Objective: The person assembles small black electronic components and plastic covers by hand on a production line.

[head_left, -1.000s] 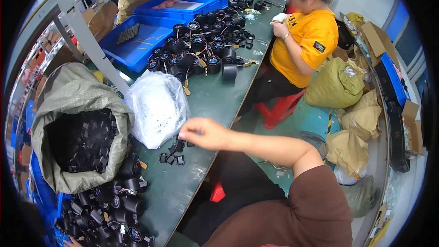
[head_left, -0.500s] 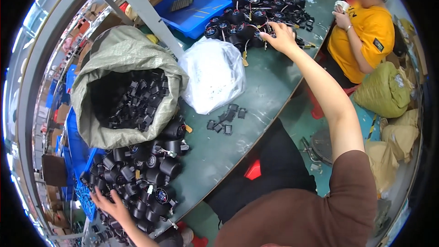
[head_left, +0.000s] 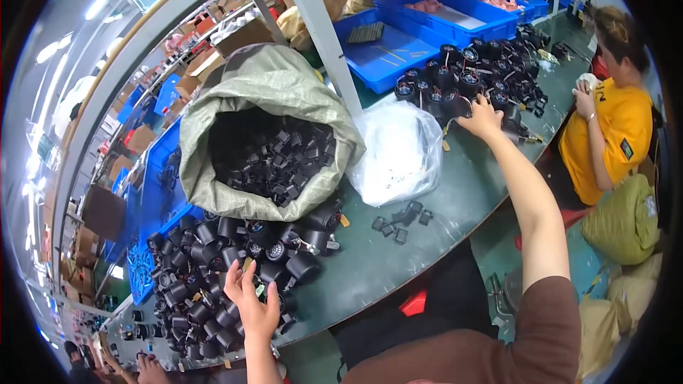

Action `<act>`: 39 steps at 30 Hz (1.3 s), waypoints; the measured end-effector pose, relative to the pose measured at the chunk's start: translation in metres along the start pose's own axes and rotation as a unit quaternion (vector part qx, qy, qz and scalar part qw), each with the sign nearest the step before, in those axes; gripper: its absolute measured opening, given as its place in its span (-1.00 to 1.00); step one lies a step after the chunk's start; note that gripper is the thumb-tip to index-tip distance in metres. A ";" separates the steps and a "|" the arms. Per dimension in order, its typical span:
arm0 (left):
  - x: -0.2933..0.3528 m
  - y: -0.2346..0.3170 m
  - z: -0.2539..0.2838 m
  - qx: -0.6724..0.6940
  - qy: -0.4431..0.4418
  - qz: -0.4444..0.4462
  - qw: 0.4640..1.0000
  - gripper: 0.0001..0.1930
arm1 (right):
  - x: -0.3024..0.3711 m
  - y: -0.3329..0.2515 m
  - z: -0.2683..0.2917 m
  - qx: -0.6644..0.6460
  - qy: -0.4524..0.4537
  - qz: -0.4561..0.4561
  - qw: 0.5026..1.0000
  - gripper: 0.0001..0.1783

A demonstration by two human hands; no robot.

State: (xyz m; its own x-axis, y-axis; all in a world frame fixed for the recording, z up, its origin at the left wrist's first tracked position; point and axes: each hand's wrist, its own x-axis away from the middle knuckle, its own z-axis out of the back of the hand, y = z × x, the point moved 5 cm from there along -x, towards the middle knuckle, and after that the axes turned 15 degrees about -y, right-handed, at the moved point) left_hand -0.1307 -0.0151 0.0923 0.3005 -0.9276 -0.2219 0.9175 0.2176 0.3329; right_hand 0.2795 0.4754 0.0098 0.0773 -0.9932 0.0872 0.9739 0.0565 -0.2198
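My left hand (head_left: 255, 309) is open, fingers spread, over the near edge of a heap of black cylindrical parts with wires and connectors (head_left: 213, 313); nothing shows in its grasp. At the far end of the table my right hand (head_left: 484, 119) touches or hovers at a second heap of such wired black cylinders (head_left: 469, 82), its fingers apart. A black cylinder (head_left: 455, 105) lies right beside its fingertips; I see no firm grip on it. Between the heaps stand an open grey-green woven sack (head_left: 206, 163) of small black plastic pieces (head_left: 288, 167) and a white plastic bag (head_left: 398, 156).
Several loose black pieces (head_left: 402, 222) lie on the green table (head_left: 348, 270). Blue trays (head_left: 388, 50) line the far side, near a metal post (head_left: 320, 35). A co-worker in a yellow shirt (head_left: 619, 135) sits to the right, beside a green sack (head_left: 626, 220).
The view has swung left, so the table's contents sit farther right. My left hand has moved across the near heap toward its table-front side. My right hand stays at the far heap, its fingers lower.
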 end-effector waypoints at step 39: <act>0.007 0.121 -0.104 0.314 -0.200 -0.149 0.916 -0.51 | 0.281 -0.078 0.038 -0.136 0.058 0.424 0.893 -0.28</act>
State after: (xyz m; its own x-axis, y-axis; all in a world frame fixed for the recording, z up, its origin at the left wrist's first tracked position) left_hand 0.0094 0.0364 0.0356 -0.1740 -0.9817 -0.0770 0.5744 -0.1647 0.8019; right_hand 0.2330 0.1956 0.0888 0.7249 -0.6094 -0.3211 0.4863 0.7830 -0.3879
